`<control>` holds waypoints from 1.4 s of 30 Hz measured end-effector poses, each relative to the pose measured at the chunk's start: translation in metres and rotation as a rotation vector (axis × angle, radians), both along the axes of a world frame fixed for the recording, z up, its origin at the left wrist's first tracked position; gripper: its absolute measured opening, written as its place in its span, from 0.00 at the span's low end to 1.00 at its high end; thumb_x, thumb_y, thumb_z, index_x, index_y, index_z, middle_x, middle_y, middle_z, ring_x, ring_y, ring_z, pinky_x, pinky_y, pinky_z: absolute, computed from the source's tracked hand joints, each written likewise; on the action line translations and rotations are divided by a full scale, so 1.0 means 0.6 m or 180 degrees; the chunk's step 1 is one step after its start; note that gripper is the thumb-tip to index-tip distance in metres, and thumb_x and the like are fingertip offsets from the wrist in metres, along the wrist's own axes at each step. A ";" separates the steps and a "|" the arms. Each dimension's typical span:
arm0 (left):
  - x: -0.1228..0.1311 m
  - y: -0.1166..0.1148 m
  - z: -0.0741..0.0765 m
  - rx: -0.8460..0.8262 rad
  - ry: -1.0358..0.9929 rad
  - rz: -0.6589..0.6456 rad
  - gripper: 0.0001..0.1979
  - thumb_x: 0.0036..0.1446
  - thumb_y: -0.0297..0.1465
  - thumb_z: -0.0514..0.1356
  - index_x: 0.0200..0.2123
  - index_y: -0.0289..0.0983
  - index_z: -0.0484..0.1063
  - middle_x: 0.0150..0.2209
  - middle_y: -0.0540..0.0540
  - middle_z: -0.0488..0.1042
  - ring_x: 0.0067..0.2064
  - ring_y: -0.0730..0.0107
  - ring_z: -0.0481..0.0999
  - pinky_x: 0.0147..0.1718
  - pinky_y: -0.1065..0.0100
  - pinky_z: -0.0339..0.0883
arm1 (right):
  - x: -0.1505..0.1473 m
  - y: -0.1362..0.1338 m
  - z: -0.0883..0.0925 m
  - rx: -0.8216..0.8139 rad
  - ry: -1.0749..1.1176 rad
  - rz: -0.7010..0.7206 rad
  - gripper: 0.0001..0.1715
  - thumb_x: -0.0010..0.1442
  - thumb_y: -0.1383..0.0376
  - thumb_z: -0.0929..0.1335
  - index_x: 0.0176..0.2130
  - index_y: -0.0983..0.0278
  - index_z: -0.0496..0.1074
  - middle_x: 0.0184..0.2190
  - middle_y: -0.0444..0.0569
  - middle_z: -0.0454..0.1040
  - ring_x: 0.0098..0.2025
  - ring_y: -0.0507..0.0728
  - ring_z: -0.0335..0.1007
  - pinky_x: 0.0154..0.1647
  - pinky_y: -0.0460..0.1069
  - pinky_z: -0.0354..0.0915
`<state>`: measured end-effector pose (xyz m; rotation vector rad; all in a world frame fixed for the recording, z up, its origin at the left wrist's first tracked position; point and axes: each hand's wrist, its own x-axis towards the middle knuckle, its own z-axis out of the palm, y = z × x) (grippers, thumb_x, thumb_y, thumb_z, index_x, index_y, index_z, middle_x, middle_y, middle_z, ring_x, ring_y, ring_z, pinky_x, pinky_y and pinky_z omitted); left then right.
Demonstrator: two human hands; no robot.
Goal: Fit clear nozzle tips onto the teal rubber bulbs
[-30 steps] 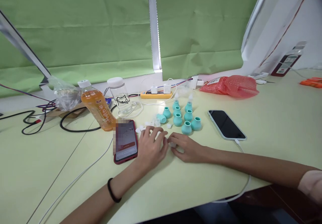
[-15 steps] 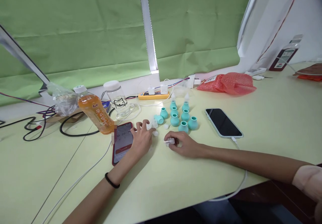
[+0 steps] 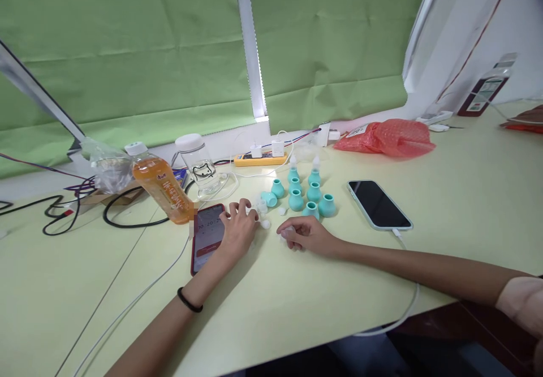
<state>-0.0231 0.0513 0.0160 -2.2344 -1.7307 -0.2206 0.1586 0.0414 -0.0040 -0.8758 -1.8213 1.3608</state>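
Observation:
My right hand (image 3: 313,235) is closed just above the table, thumb and fingers pinching a small clear plastic piece (image 3: 285,233) that they largely cover. To its left, my left hand (image 3: 240,230) has curved, separated fingers and rests beside several small translucent plastic pieces (image 3: 262,206). Its thumb side is close to a small whitish piece (image 3: 265,224); another white piece (image 3: 282,211) lies between the hands. Beyond them is a group of turquoise vase-shaped pots (image 3: 296,199). Most stand upright with open mouths, one lies tipped over, and two at the back carry clear pointed tops (image 3: 316,163).
A red-edged phone (image 3: 207,233) showing a timer lies under my left wrist, beside an orange drink bottle (image 3: 163,187) and a clear cup (image 3: 201,168). Behind is a yellow power strip (image 3: 259,159). At the right are a charging phone (image 3: 379,204) and red bubble wrap (image 3: 386,138).
My right fingers have turned the clear piece, so less of it shows now. My left hand has barely moved among the small pieces, and the view has shifted slightly.

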 end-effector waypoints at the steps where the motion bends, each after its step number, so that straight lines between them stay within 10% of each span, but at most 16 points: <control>1: 0.001 -0.001 0.000 0.0037 -0.0028 -0.0011 0.06 0.52 0.31 0.53 0.31 0.37 0.69 0.44 0.42 0.60 0.44 0.54 0.56 0.34 0.54 0.54 | 0.000 0.001 0.000 -0.0044 0.0069 0.0020 0.15 0.50 0.58 0.65 0.35 0.67 0.68 0.19 0.43 0.64 0.20 0.46 0.59 0.19 0.42 0.58; 14: 0.022 -0.052 -0.013 0.0301 -0.2439 -0.1457 0.04 0.53 0.28 0.54 0.29 0.35 0.68 0.25 0.49 0.69 0.31 0.70 0.63 0.31 0.68 0.60 | 0.002 0.003 0.005 -0.0396 0.0507 0.0032 0.16 0.49 0.59 0.67 0.33 0.64 0.58 0.21 0.44 0.70 0.20 0.49 0.65 0.25 0.47 0.63; 42: 0.024 -0.054 -0.021 0.0837 -0.2261 -0.1967 0.08 0.51 0.24 0.54 0.35 0.36 0.70 0.30 0.45 0.71 0.33 0.69 0.65 0.30 0.66 0.63 | 0.003 0.000 0.006 -0.0390 0.0487 0.0351 0.15 0.51 0.57 0.65 0.33 0.64 0.58 0.20 0.44 0.70 0.22 0.49 0.66 0.25 0.46 0.63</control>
